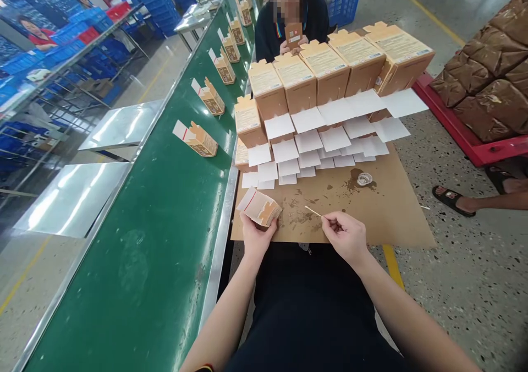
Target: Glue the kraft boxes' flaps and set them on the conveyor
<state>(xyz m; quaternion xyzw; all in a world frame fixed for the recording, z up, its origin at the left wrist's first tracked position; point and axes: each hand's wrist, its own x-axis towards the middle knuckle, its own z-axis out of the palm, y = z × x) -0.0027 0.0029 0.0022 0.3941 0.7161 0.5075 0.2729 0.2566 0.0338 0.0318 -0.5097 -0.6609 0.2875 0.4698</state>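
Observation:
A small open carton (260, 209) rests in my left hand (256, 237), its white flap with a red strip pointing up and left. My fingers wrap around its lower part. In my right hand (344, 234) a cotton swab (312, 211) is pinched, its tip pointing left toward the carton but apart from it. Both hands are over a brown cardboard sheet (396, 196) with dark wet spots. On the sheet a small clear cup (364, 179) stands in a wet patch, beyond my right hand.
Stacked cartons (322, 69) with white flaps jutting toward me stand at the sheet's far side. To the left runs a green conveyor belt (165, 212) carrying a row of open cartons (202, 141). A co-worker (268, 31) sits opposite. A red pallet cart (466, 135) is at right.

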